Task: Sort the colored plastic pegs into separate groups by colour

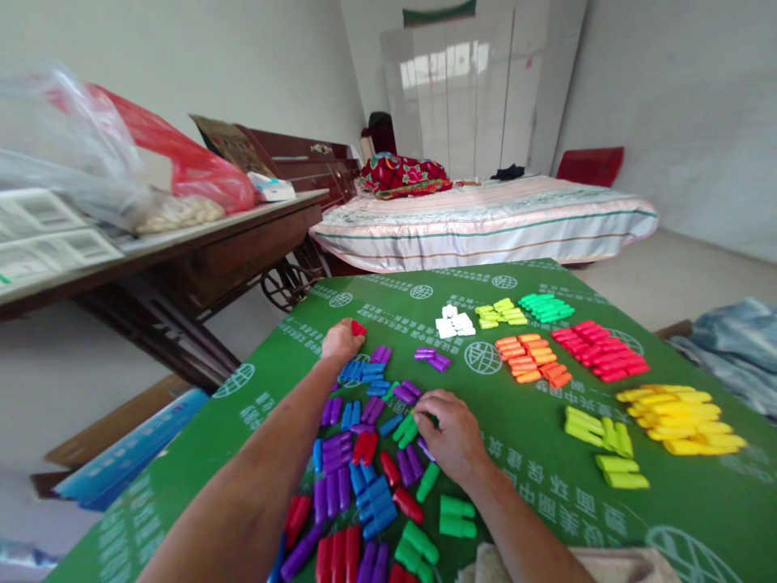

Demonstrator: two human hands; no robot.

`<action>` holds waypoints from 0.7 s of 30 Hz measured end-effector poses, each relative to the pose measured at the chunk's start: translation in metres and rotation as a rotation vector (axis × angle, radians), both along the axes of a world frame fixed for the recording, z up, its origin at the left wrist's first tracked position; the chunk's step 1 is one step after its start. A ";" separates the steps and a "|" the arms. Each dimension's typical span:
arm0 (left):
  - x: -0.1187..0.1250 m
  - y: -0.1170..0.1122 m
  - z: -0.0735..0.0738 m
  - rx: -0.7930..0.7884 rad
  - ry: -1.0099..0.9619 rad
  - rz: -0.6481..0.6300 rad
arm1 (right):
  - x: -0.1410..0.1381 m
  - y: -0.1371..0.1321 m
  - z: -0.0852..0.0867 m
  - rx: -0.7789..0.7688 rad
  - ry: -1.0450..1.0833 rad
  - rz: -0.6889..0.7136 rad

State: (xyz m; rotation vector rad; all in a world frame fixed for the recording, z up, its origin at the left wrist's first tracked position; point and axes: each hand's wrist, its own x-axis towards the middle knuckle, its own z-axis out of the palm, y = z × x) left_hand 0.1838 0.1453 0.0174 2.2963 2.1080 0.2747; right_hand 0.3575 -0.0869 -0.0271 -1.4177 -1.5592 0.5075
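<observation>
Short, rounded plastic pieces that look like marker caps lie in colour groups on a green table sheet (255,421). My left hand (343,342) reaches to the far left, fingers closed on a red piece (358,328). My right hand (452,433) is over the mixed pile, its fingertips pinched at a green piece (405,431); its palm side is hidden. Around the hands lie blue pieces (375,506), purple pieces (332,494) and red pieces (338,555). A purple group (432,358) lies apart, beyond my right hand.
Sorted groups sit to the right: white (454,322), lime (501,313), green (546,307), orange (532,359), pinkish red (600,351), yellow (683,417) and yellow-green (598,437). Cloth (607,564) lies at the near edge. A cluttered desk (243,235) is left; a bed (486,223) stands behind.
</observation>
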 end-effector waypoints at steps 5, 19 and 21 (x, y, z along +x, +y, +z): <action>-0.005 -0.006 0.002 0.039 -0.055 -0.061 | -0.001 0.000 0.002 -0.009 0.009 -0.008; 0.062 -0.010 0.044 -0.238 -0.936 -0.212 | -0.010 -0.013 -0.001 0.006 0.017 -0.002; 0.072 -0.025 0.055 -0.378 -1.203 -0.198 | -0.009 -0.013 -0.001 0.006 0.015 -0.008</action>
